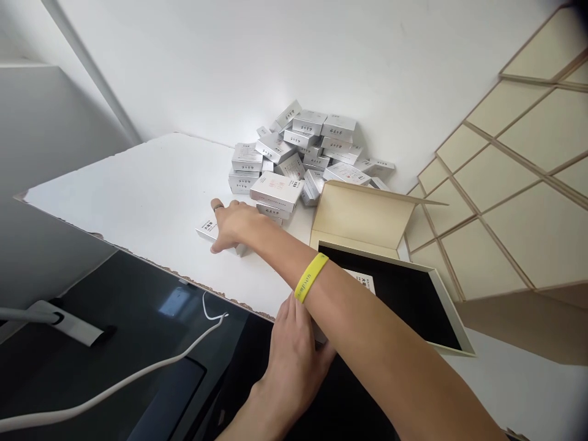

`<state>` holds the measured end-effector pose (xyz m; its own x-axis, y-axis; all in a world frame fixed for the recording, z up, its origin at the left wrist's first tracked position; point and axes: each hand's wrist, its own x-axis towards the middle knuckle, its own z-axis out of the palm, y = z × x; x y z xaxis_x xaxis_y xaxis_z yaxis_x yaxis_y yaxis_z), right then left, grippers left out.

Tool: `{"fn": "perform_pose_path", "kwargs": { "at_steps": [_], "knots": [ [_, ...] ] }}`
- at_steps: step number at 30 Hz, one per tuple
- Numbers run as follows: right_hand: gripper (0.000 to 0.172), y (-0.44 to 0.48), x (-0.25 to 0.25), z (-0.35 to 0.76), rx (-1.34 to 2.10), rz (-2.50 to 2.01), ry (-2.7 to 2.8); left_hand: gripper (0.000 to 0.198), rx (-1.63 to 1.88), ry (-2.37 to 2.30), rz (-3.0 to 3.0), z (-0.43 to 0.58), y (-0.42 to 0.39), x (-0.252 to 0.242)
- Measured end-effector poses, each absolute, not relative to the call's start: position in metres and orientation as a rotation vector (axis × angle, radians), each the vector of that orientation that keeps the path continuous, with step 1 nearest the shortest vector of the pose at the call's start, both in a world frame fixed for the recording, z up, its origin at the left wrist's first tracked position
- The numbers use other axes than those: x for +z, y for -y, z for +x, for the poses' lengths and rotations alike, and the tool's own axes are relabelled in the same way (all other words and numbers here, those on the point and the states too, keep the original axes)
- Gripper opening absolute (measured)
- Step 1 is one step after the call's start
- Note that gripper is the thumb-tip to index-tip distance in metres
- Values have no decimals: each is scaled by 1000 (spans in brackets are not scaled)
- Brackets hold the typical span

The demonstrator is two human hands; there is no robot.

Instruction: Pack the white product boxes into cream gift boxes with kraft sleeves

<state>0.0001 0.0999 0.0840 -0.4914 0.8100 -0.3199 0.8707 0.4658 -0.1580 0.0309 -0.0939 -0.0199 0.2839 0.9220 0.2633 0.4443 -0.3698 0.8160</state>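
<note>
My right hand reaches far across the white table and closes over a small silver box that lies apart from a pile of several similar silver boxes. A yellow wristband circles that wrist. My left hand lies under the right forearm, fingers together, at the near left corner of an open flat box with a black inside. What it touches is hidden by the arm. A white printed packet lies in the black box.
The open box's beige lid stands up behind it. A beige lattice panel leans at the right. A dark glossy surface with a white cable lies below the table's ragged front edge. The wall is close behind the pile.
</note>
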Motion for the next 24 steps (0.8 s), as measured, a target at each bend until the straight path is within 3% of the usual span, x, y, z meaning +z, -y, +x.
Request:
{"fn": "perform_pose_path", "kwargs": {
  "at_steps": [4, 10, 14, 18, 22, 24],
  "knots": [
    [93, -91, 74, 3, -471, 1469, -2593, 38, 962, -1276, 1944, 32, 96, -21],
    [98, -86, 66, 3, -522, 1510, -2594, 40, 962, -1295, 1954, 33, 97, -20],
    [94, -69, 87, 19, -639, 1515, -2591, 46, 1004, -1383, 1875, 34, 97, -17],
    [104, -27, 129, 64, -742, 1572, -2626, 47, 1080, -1389, 1865, 29, 101, -24],
    [103, 27, 156, 128, -1096, 1928, -2664, 39, 1370, -1347, 1766, 29, 110, -26],
    [97, 52, 159, 153, -1293, 2089, -2581, 47, 1619, -1278, 1704, 35, 113, -14]
  ]
}}
